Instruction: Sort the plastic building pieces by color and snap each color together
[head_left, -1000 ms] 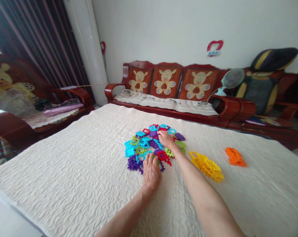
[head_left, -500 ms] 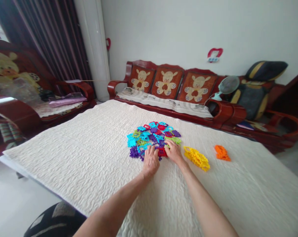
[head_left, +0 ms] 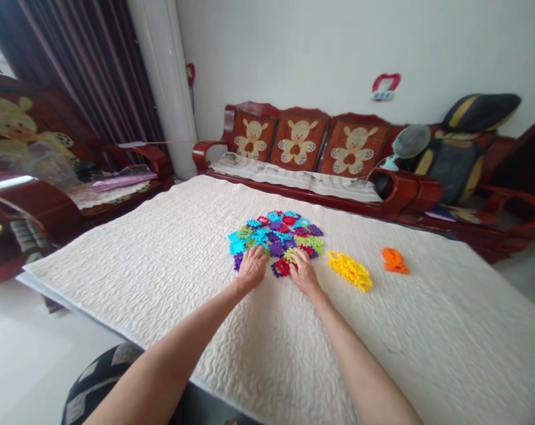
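Note:
A loose heap of flat toothed plastic pieces (head_left: 275,248) in purple, blue, red and green lies on the cream quilted cover. My left hand (head_left: 252,267) rests over the heap's near left edge, fingers spread on blue and purple pieces. At its near right side my right hand (head_left: 303,270) touches red and green pieces, with the fingers slightly apart and bent. Neither hand has visibly picked up a piece; what lies beneath the fingers is hidden. To the right sit a row of yellow pieces (head_left: 351,271) and a small orange bunch (head_left: 395,261).
The quilted cover (head_left: 161,248) spreads over a wide table. Behind it stands a wooden sofa (head_left: 294,183) with bear cushions. A small fan (head_left: 410,141) is at the back right, and an armchair (head_left: 147,159) with a pink package is at the left.
My left hand has moved left and my right hand slightly left, so they are farther apart. Red and purple pieces between them now show more. The view has shifted slightly.

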`<state>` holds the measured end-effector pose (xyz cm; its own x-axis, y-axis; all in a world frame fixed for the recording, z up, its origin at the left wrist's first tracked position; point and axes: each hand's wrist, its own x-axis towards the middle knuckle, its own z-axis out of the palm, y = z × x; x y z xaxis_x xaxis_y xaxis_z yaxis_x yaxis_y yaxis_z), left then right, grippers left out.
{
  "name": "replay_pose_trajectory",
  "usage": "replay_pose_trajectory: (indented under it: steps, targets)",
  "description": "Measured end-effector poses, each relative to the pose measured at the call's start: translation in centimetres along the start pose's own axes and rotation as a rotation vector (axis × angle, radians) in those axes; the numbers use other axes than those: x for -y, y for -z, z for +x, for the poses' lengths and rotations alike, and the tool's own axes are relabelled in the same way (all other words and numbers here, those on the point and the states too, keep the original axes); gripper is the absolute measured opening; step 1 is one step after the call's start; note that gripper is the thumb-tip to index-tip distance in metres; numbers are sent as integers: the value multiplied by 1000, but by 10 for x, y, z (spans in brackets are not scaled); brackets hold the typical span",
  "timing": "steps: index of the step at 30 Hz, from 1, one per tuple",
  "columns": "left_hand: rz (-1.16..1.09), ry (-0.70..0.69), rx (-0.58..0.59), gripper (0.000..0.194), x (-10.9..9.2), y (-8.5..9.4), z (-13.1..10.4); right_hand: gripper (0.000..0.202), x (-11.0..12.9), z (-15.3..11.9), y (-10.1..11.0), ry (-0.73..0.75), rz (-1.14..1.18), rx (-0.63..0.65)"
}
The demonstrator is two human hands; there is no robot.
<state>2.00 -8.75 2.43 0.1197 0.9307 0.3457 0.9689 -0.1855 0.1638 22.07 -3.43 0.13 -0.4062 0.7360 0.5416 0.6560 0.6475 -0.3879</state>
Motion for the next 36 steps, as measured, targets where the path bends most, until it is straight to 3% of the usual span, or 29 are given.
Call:
replay_pose_trajectory:
  steps: [4,9,13,17,20,24,28,32,36]
  targets:
    - [-35,21,-83,32,0,3,0,35,-2,3,-3,-39,36,-108]
    - [-151,-228,-34,34,-19,3,-20,43,-9,-9,-7,-290,-136,-277]
    - [-200,-347,8,33,-28,-3,-24,48,-9,-8,-12,-455,-214,-239]
    - [-126,-191,-59,36,-29,-10,-19,47,-12,-1,-16,-242,-69,-179]
    - [-94,-75,-137,39,-28,-14,-19,48,-18,0,-16,-138,-10,-228]
    - [-106,-189,-158,34,-26,-13,-22,51,-15,-2,-15,-353,-129,-281]
    - [-144,-322,-93,26,-25,-10,-24,52,-4,1,-13,-520,-272,-164]
    - [-134,-266,-96,29,-26,-12,-24,49,-1,4,-10,-494,-224,-82]
    - [-117,-208,-127,34,-26,-16,-24,50,-3,5,-9,-513,-190,-194]
